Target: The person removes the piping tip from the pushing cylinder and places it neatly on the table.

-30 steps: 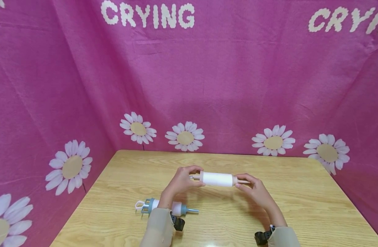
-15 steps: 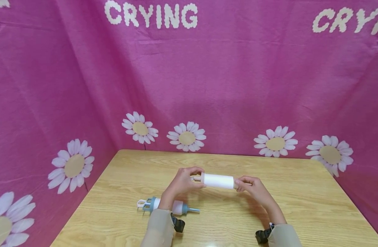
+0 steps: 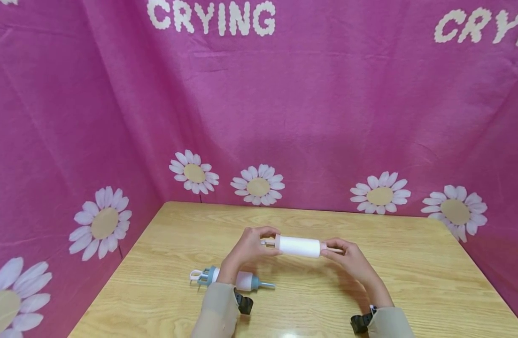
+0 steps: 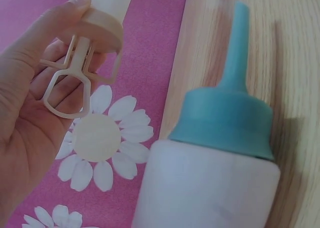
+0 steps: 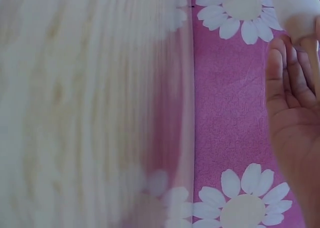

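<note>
Level over the table is a large syringe [image 3: 300, 246] with a white barrel, pale beige end caps and a thin nozzle. My left hand [image 3: 247, 246] grips its plunger end, thumb on the beige cap. A ring-shaped plunger handle [image 4: 67, 96] and finger loops stick out beside that palm in the left wrist view. At the other end, the fingers of my right hand [image 3: 347, 258] pinch the nozzle cap [image 3: 323, 248], and the nozzle points right past them. Below my left forearm lies a second syringe [image 3: 244, 280], white with blue-green ends, partly hidden by the arm.
The wooden table [image 3: 309, 300] reaches back to a pink curtain [image 3: 284, 103] printed with daisies and white letters. Black wrist cameras hang under both cuffs. The blue-green nozzle [image 4: 237, 48] looms close in the left wrist view.
My right fingers curled over the nozzle half a second ago and now spread around its cap again, with the nozzle showing. My left hand keeps its grip. The head view shifted slightly.
</note>
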A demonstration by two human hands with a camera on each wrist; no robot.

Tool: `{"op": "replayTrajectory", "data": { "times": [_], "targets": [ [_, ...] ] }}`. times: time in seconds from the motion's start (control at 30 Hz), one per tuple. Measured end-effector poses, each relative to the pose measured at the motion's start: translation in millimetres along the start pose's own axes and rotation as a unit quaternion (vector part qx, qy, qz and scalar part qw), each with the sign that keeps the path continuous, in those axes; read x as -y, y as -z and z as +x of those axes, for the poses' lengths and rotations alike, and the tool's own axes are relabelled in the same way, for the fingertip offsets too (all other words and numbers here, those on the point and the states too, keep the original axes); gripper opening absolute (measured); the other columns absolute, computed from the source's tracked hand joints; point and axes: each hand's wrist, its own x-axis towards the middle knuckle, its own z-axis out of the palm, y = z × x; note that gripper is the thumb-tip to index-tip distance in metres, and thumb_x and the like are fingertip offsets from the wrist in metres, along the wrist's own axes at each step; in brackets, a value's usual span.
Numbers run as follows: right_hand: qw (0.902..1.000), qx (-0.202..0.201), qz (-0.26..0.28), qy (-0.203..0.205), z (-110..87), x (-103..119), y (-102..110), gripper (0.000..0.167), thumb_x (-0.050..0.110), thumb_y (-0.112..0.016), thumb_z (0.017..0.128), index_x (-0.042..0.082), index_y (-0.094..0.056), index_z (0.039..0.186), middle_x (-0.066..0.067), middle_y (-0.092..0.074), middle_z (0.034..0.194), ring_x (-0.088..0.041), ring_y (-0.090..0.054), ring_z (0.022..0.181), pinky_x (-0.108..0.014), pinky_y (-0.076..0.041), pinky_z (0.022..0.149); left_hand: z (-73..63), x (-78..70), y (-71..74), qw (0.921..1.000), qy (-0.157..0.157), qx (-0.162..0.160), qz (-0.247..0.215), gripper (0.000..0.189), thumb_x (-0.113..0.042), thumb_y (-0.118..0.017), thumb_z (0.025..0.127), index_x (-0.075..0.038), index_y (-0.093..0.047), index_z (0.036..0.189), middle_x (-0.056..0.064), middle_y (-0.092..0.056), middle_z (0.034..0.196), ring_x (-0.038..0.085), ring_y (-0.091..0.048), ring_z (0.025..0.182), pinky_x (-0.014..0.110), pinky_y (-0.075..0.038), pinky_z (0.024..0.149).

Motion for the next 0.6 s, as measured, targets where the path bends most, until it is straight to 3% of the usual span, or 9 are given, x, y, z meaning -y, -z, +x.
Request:
{"op": "replayTrajectory", "data": {
  "times": [0.17, 0.4, 0.6],
  "targets": [
    [0.9999, -0.013, 0.000, 0.009, -0.1, -1.3, -2.2, 0.035, 0.020, -0.073, 0.088, 0.002, -0.064, 0.117, 0.009, -0.069, 0.103, 0.001, -0.064, 0.092, -0.023, -0.057, 0.080, 0.3, -0.4, 1.9, 1.0000, 0.005, 0.004, -0.006, 0.047, -0.026, -0.086, 0.074, -0.017, -0.069, 0.117, 0.001, -0.074, 0.111, 0.017, -0.067, 0.104, 0.035, -0.054, 0.094],
    [0.9994, -0.025, -0.015, 0.017, -1.2, 1.9, -3.1, 0.038, 0.022, -0.076, 0.085, 0.007, -0.064, 0.117, -0.004, -0.068, 0.111, 0.002, -0.060, 0.098, -0.023, -0.053, 0.083, -0.4, -2.1, 3.9, 0.9999, 0.004, 0.006, -0.011, 0.047, -0.026, -0.086, 0.075, -0.016, -0.069, 0.118, 0.001, -0.073, 0.111, 0.015, -0.066, 0.104, 0.036, -0.054, 0.095],
    [0.9993, -0.028, -0.004, 0.023, -1.2, 2.1, -2.9, 0.041, 0.019, -0.072, 0.089, 0.004, -0.060, 0.125, -0.012, -0.065, 0.119, 0.005, -0.059, 0.100, -0.021, -0.054, 0.083, -1.4, -1.3, 3.9, 1.0000, 0.002, 0.003, -0.008, 0.046, -0.024, -0.086, 0.075, -0.017, -0.069, 0.117, 0.001, -0.074, 0.111, 0.017, -0.067, 0.106, 0.036, -0.054, 0.096]
  ]
}}
